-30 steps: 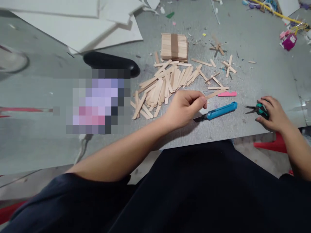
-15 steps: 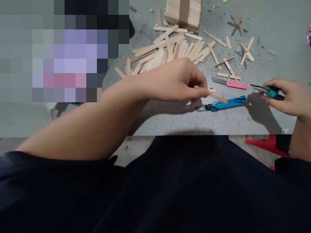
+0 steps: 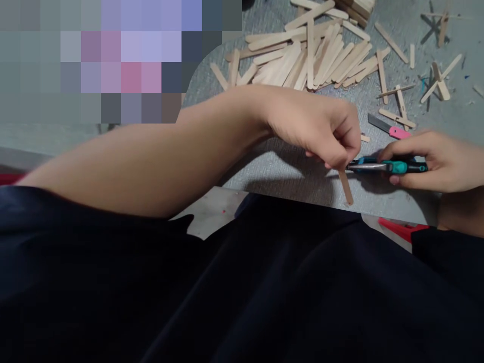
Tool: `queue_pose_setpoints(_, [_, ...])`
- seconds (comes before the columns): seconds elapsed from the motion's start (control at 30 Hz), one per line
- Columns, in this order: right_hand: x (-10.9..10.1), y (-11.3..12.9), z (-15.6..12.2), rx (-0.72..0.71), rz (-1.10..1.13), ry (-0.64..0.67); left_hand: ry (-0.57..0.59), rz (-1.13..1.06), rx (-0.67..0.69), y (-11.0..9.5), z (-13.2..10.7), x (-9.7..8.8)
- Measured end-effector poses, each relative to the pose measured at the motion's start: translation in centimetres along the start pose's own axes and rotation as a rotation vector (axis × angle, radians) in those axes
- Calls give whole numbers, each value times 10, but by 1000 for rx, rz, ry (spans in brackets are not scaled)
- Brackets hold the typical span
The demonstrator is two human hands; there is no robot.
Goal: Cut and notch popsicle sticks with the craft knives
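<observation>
- 2 bare hands meet at the near edge of a grey table [image 3: 272,171], right of frame centre, above a dark garment filling the lower half of the frame.
- Left hand [image 3: 317,126], reaching in from the left, has its fingers closed in a pinch on the upper end of a wooden craft stick [image 3: 345,186]; the stick hangs down and slightly right, its free end near the table edge.
- Right hand [image 3: 434,159], entering from the right edge, is wrapped around the teal handles of a pair of pliers [image 3: 381,166], fingers curled shut on them. The tool lies roughly level, its metal nose pointing left and meeting the stick just below the left hand's fingertips; whether the nose is clamped on the wood cannot be told.
- Just above the right hand lies a pink-handled blade [image 3: 391,130], grey blade pointing up and left.
- Dozens of loose craft sticks [image 3: 310,55] are heaped at upper centre, with a stacked bundle of sticks [image 3: 357,7] cut off by the top edge.
- Several glued stick crosses [image 3: 438,80] lie scattered at upper right.
- Upper left of the frame is blurred out.
</observation>
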State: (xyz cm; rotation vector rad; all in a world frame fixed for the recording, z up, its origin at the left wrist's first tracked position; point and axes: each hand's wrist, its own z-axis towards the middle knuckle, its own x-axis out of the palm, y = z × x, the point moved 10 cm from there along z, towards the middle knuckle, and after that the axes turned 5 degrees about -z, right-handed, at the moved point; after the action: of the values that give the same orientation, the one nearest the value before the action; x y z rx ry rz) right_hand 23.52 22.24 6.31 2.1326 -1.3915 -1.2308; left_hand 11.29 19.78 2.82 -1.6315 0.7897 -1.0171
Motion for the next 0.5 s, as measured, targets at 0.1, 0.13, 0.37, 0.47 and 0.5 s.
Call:
queue_pose_setpoints(0.1, [7, -3, 3, -3, 33, 0, 59, -44, 39, 3, 4, 5])
queue_pose_setpoints(0.13, [8, -5, 4, 3, 43, -9, 75, -51, 53, 3, 4, 6])
queue_pose_setpoints(0.37, [10, -6, 14, -37, 76, -34, -35, -71, 93, 8, 6, -1])
queue_pose_setpoints(0.47, [9, -8, 17, -50, 83, -41, -141, -49, 107, 13, 6, -11])
queue_pose_setpoints(0.5, [9, -9, 18, -55, 97, -45, -165, -42, 108, 14, 6, -14])
